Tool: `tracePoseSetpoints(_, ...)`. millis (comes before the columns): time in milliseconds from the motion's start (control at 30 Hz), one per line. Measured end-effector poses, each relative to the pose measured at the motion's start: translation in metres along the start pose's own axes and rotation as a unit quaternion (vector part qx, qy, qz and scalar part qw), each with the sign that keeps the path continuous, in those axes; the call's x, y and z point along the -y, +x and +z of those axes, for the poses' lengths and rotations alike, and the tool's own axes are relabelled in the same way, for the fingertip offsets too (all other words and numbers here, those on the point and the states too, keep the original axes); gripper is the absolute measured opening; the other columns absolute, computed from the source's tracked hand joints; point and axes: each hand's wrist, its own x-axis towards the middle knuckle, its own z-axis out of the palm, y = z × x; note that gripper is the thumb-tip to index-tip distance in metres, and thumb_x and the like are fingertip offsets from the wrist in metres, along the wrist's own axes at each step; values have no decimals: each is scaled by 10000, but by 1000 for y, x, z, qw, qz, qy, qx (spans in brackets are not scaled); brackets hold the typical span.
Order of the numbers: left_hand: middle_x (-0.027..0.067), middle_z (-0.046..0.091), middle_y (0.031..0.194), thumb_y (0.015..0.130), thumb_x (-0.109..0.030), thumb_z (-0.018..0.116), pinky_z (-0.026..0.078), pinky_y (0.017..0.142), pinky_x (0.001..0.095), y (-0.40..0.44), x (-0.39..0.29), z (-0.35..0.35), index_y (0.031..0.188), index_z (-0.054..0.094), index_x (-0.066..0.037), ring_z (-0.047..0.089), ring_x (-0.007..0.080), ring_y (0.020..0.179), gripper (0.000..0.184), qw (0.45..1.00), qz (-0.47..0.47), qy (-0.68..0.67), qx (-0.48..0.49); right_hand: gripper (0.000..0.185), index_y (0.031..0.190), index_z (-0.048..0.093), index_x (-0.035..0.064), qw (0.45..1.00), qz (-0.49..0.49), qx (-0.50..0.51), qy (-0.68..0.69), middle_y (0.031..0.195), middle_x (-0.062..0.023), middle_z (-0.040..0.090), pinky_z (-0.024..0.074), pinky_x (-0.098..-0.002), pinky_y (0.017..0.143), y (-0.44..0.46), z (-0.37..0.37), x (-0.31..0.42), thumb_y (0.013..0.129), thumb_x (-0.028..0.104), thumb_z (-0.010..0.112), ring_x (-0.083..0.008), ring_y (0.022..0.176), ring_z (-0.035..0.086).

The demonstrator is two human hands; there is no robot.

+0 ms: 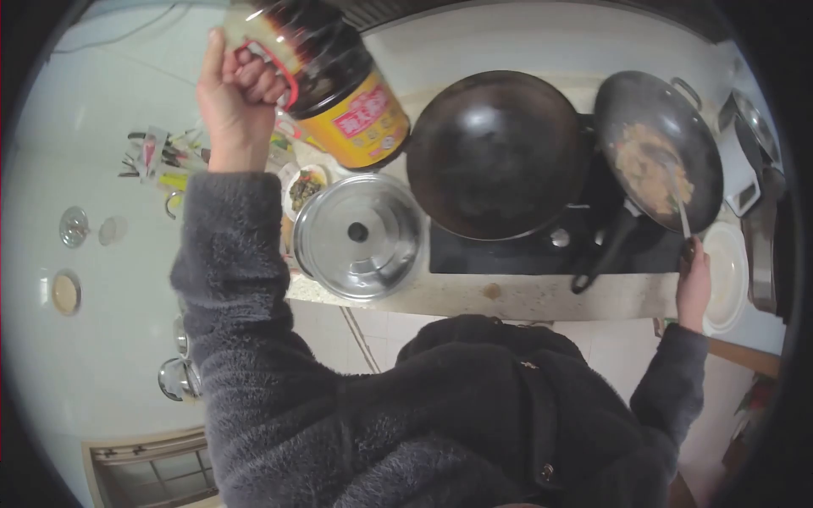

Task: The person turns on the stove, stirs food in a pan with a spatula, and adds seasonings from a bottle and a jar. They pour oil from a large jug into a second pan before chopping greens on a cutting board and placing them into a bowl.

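Left hand (239, 95): fingers curled closed round red handle (290, 88) of big bottle (329, 61), dark liquid inside. Bottle lies just right of fingers, raised at table's left end; long axis slants, base lower right, top out of frame. Left hand nearer bottle; right wok (625, 102) well apart, far side of middle wok (495, 152).
Right hand (695, 284): fingers closed round utensil (683, 213), head in food (645, 173).
Label (362, 125): yellow, red patch, white Chinese characters, first two probably 海天; rest too blurred.

Left hand (239, 91) clenched high, right hand (695, 284) lower
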Motion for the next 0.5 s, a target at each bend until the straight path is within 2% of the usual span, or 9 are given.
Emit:
tracePoseSetpoints(100,-63,208,441,874,-458,539,129,433,254,13,-4,-92,567,443,-131,136,79,407,459,997,23,-36,-71,556,1358,388,122,999,39,0,-26,1143,-196,528,445,-440,900,-2,2,17,839,-72,432,-371,1064,567)
tracePoseSetpoints(200,-64,219,435,896,-456,466,127,406,260,28,0,-169,584,418,-147,137,87,388,441,983,48,-50,-171,504,1306,434,91,997,72,-17,-31,1226,-187,560,434,-402,949,-1,-9,47,839,-96,439,-319,1157,544)
tracePoseSetpoints(300,-59,263,401,897,-480,432,114,383,239,52,18,-240,571,449,-148,154,73,355,465,971,46,-46,-231,316,1224,500,59,992,120,-10,-45,1185,-172,605,440,-394,910,-9,-23,73,912,100,468,-336,1106,570)
tracePoseSetpoints(400,-61,294,374,917,-455,372,137,373,230,82,48,-300,537,453,-162,197,80,337,487,963,36,-39,-266,315,1153,540,76,989,131,-28,-66,1106,-125,635,420,-363,824,-20,-25,62,851,164,533,-314,986,593)
tracePoseSetpoints(500,-50,299,386,895,-481,382,142,372,240,116,87,-352,530,438,-166,205,89,337,486,951,25,-71,-301,332,1156,550,160,980,173,-23,-99,1152,-71,637,416,-371,840,-35,-32,80,832,207,499,-314,1010,597)
